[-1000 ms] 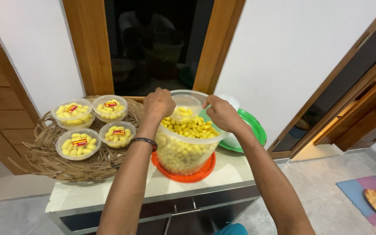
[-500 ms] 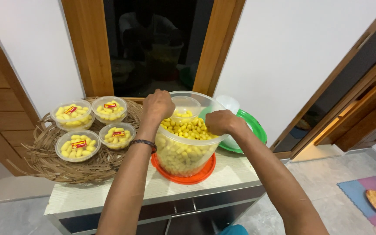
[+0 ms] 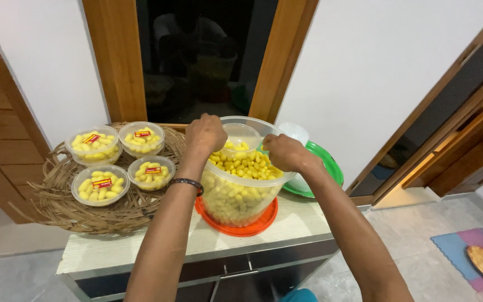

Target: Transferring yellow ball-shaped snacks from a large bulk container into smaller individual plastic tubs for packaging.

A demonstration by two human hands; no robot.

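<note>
The big clear tub (image 3: 240, 184), heaped with small yellow oblong snacks, sits at the centre of the cabinet top (image 3: 141, 246) on an orange lid (image 3: 264, 219) that serves as its base. At nine o'clock of it a woven tray (image 3: 57, 204) keeps four small lidded tubs (image 3: 101, 183) of the same snacks together, each with a red label, probably finished portions. At three o'clock a green plate (image 3: 331, 165) lies under a white bowl, partly hidden. A small clear cup (image 3: 240, 135) is held over the heap, likely so spills fall back in. The left hand (image 3: 205, 134) is clasped on its edge; the right hand (image 3: 283, 152) is curled closed above the snacks, on what I cannot tell. Behind: white wall, dark window in a wooden frame, tiled floor
</note>
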